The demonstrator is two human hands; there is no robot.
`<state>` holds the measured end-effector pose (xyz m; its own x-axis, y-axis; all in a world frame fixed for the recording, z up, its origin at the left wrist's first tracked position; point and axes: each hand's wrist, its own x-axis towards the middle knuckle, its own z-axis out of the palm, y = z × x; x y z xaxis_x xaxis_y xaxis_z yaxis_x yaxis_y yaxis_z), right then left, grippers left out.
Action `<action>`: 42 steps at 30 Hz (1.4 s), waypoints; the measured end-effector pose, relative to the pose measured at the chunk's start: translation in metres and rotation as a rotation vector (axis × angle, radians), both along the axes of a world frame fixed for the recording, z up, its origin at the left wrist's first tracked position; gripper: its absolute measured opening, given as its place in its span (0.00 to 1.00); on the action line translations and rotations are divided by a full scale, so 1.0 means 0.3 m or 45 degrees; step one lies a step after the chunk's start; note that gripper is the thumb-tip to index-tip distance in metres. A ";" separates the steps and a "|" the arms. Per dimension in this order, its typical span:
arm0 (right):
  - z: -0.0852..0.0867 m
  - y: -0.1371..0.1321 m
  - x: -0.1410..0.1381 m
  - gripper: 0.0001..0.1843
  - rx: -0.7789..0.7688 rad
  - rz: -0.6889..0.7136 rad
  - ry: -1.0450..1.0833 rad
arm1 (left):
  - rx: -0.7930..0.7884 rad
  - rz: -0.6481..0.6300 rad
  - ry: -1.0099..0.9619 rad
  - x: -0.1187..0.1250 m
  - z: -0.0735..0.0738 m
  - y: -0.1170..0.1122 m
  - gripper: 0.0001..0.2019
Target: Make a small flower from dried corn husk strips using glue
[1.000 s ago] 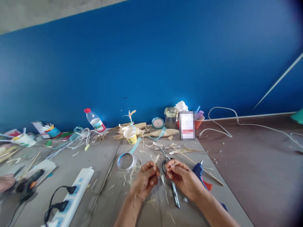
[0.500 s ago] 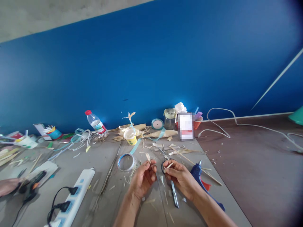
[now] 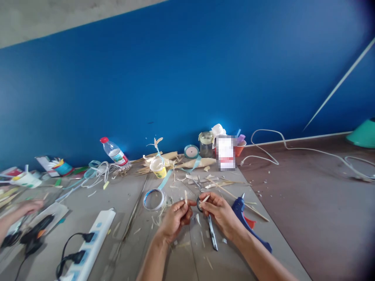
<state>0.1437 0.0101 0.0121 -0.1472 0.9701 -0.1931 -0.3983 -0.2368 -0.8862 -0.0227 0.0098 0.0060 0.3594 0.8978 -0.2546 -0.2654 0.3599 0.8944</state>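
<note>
My left hand (image 3: 176, 219) is closed, pinching a small pale strip of dried husk (image 3: 185, 197) that stands upright, with its index finger stretched toward the other hand. Between thumb and fingers, my right hand (image 3: 218, 210) grips another short pale husk piece (image 3: 206, 198), slanted up to the right. The two pieces are apart. Scissors (image 3: 200, 185) lie partly hidden behind my right hand. A utility knife (image 3: 213, 235) rests on the table just below that hand. Right of it lies a blue glue gun (image 3: 239, 210).
Husk scraps (image 3: 199, 162) and thin sticks litter the table. Nearby are a tape roll (image 3: 144, 200), a yellow cup (image 3: 159, 173), a glass jar (image 3: 206, 145) and a bottle (image 3: 118, 156). A power strip (image 3: 98, 230) lies left, near a co-worker's hand (image 3: 31, 207) and a black glue gun (image 3: 39, 230).
My left hand's index finger has straightened toward my right hand, and its strip now stands more upright. The co-worker's hand has moved up and away from the black glue gun. The view shifted slightly.
</note>
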 end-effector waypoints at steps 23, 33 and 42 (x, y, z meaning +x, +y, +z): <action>0.023 -0.003 0.004 0.14 -0.003 -0.072 -0.095 | 0.008 0.231 -0.045 -0.078 0.017 0.051 0.13; -0.078 -0.006 0.003 0.24 0.525 -0.058 -0.779 | -0.049 -0.139 0.088 -0.031 0.010 -0.011 0.14; -0.076 -0.005 -0.007 0.23 0.378 -0.040 -0.728 | -0.073 -0.107 0.062 -0.015 0.005 -0.005 0.12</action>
